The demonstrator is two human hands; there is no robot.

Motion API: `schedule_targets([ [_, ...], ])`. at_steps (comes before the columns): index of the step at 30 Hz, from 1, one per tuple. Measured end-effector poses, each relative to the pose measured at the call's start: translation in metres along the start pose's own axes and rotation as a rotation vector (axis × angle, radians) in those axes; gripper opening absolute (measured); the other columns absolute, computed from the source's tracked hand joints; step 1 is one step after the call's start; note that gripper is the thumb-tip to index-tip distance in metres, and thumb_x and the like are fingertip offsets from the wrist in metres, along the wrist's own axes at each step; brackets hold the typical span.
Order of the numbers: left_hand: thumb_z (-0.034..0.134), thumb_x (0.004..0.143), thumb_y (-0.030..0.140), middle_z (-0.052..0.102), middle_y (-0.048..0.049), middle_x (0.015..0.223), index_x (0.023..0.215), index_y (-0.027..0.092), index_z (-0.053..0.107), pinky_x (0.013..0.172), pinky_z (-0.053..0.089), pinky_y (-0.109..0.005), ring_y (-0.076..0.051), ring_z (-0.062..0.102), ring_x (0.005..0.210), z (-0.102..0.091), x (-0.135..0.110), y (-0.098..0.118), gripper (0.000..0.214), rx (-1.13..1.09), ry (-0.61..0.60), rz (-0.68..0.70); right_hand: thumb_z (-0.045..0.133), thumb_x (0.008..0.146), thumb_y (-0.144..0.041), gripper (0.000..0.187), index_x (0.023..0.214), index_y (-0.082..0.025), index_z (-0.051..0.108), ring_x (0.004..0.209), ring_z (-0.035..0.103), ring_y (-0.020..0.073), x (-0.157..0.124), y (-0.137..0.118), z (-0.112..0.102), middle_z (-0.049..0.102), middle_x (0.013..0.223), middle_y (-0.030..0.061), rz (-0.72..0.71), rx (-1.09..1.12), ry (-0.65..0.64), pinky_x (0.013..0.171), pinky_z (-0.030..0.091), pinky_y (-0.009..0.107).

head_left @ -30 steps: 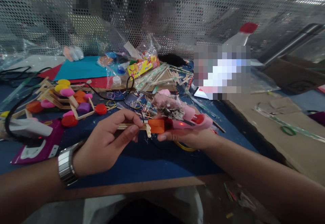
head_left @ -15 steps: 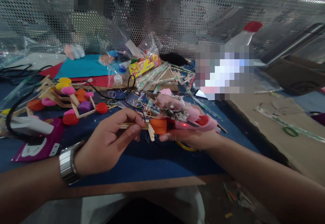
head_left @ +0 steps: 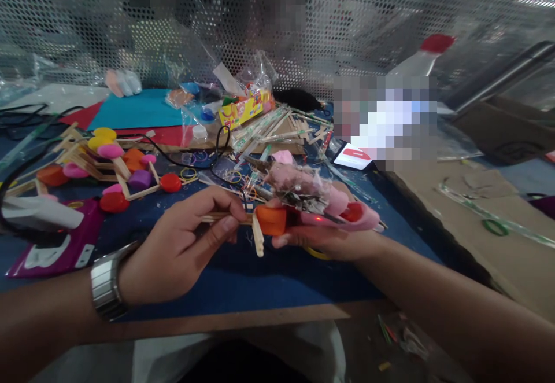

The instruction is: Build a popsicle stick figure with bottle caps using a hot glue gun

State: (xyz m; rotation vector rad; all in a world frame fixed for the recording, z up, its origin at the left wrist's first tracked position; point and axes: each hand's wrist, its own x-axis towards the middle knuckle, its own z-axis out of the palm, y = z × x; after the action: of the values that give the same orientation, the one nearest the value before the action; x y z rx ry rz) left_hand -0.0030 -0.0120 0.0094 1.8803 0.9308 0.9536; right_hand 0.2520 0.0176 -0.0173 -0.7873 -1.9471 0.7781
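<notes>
My left hand (head_left: 186,241) is closed, pinching thin wooden sticks (head_left: 208,218) between thumb and fingers. At their right end, a short stick piece (head_left: 258,235) slants downward. In my right hand (head_left: 333,244) is a pink glue gun (head_left: 336,201), its front crusted with grey glue and strings, its nozzle toward the upper left. A small red light glows on its side. An orange rounded piece (head_left: 271,221) sits at my right fingertips, against or very near the slanting stick; whether they touch, I cannot tell.
Stick frames with coloured round pieces (head_left: 140,179) lie left, above a purple packet (head_left: 89,221). Loose sticks (head_left: 299,128), a yellow box (head_left: 245,110) and blue sheet (head_left: 139,110) lie behind. Black cord (head_left: 214,160) crosses the table. Cardboard (head_left: 468,227) and a lit phone (head_left: 353,156) are right.
The slanting stick end has tipped slightly lower beside the orange piece. Both hands keep their grips, with the left one shifted slightly left. The view has moved a little.
</notes>
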Motion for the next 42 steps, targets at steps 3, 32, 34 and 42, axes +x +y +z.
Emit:
schedule_targets([
  [3,0.059,0.103,0.027,0.07,-0.0015,0.084,0.096,0.022,0.066,0.063,0.053,-0.022,-0.014,0.067,0.07,0.0,0.0,0.0,0.011,-0.002,-0.002,0.001,0.092,0.076,-0.042,0.034,0.108,-0.037,0.082,0.121,0.068,0.03,0.004,-0.006,0.001,0.074,0.129,0.0022,-0.025,0.066,-0.081,0.114,0.053,0.046],
  [32,0.057,0.103,0.023,0.068,0.0,0.083,0.097,0.022,0.064,0.062,0.054,-0.019,-0.012,0.066,0.068,-0.003,0.004,0.001,0.009,-0.03,-0.072,0.005,0.092,0.077,-0.039,0.038,0.112,-0.04,0.08,0.132,0.066,0.0296,0.006,-0.01,0.003,0.073,0.138,-0.0031,-0.018,0.11,-0.091,0.122,0.047,0.048],
  [34,0.056,0.103,0.024,0.068,-0.0002,0.083,0.096,0.021,0.063,0.062,0.054,-0.019,-0.012,0.066,0.067,-0.003,0.004,0.001,0.01,-0.027,-0.071,0.004,0.093,0.076,-0.036,0.041,0.114,-0.042,0.08,0.133,0.065,0.0285,0.007,-0.01,0.003,0.072,0.138,-0.004,-0.044,0.126,-0.091,0.121,0.047,0.046],
  [42,0.057,0.105,0.034,0.066,-0.0006,0.081,0.096,0.02,0.064,0.065,0.054,-0.021,-0.012,0.065,0.069,-0.003,0.004,-0.001,0.018,-0.029,-0.064,-0.002,0.092,0.077,-0.033,0.027,0.102,-0.035,0.081,0.129,0.067,0.03,0.008,-0.013,0.004,0.076,0.125,0.0015,-0.009,0.121,-0.085,0.117,0.051,0.046],
])
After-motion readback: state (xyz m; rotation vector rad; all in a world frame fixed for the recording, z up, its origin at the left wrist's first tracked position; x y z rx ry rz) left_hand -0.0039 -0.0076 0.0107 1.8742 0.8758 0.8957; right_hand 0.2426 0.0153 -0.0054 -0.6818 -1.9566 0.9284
